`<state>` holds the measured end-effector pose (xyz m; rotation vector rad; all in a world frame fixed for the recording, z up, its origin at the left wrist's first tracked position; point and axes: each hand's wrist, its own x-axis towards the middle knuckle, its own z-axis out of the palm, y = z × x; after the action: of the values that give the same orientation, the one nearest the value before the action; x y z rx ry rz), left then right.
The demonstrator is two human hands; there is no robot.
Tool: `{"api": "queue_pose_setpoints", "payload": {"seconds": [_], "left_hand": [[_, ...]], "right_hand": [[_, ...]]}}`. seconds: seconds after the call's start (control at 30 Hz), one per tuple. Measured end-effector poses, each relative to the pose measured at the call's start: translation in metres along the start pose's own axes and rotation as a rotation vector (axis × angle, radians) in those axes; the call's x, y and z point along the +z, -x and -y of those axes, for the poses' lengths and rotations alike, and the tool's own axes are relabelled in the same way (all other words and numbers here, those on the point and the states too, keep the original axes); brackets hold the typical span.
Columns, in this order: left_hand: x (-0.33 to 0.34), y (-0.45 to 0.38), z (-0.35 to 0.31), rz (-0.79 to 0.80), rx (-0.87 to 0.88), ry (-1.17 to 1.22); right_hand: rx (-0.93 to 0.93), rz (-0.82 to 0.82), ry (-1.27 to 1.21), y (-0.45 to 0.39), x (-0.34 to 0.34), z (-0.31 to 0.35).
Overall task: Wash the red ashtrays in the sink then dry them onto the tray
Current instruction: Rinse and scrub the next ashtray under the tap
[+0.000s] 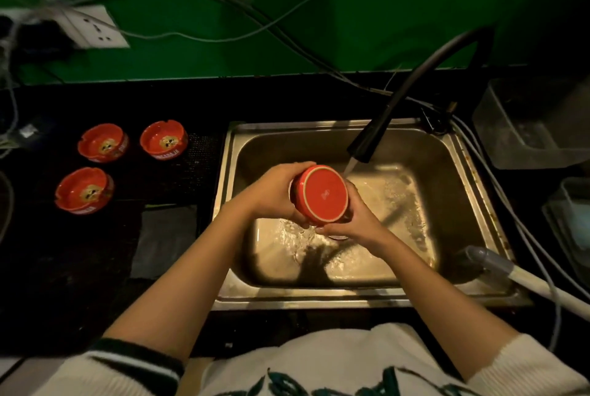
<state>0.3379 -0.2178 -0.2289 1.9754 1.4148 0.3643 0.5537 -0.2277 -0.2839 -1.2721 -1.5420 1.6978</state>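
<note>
Over the steel sink (230, 153) I hold a red ashtray (324, 194) tipped so its flat underside faces me. My left hand (274, 192) grips its left side and my right hand (357, 220) grips its lower right edge. Water runs from the black faucet (376, 130) just beside the ashtray and splashes on the sink floor. Three more red ashtrays stand upright on a dark tray (198, 153) left of the sink: one (102, 142) at the back left, one (164, 139) at the back right, one (84, 189) in front.
A grey hose with a white handle (498, 264) lies over the sink's right rim. Clear plastic containers (530, 121) stand on the counter at the right. A wall socket (95, 26) and loose cables hang on the green wall behind.
</note>
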Motion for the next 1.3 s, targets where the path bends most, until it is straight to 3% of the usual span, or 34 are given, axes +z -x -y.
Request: {"api": "queue_pose_setpoints", "payload": {"seconds": [0.17,0.3,0.47,0.63,0.73,0.9,1.13,1.3], "left_hand": [[-0.030,0.033,0.002,-0.026,-0.055,0.087],[-0.036,0.067,0.015,-0.063,-0.097,0.388],[-0.028,0.097,0.039,-0.309,-0.195,0.679],[-0.042,0.116,0.099,-0.506,-0.382,0.696],[-0.064,0.121,0.143,-0.610,-0.517,0.489],[-0.104,0.118,0.192,-0.651,-0.790,0.143],[-0.104,0.110,0.225,-0.567,-0.672,0.048],[-0.084,0.120,0.226,-0.703,-0.520,0.064]], "right_hand": [[0.030,0.185,-0.206,0.000,0.024,0.023],[0.105,0.341,-0.384,-0.006,0.049,0.035],[0.140,0.430,-0.367,-0.020,0.091,0.045],[0.228,0.208,-0.170,-0.041,0.121,0.048],[0.246,0.037,0.060,-0.046,0.120,0.038],[0.372,-0.095,0.122,-0.041,0.117,0.017],[0.480,-0.166,0.140,-0.023,0.136,0.004],[0.322,-0.287,0.391,-0.024,0.164,0.008]]}}
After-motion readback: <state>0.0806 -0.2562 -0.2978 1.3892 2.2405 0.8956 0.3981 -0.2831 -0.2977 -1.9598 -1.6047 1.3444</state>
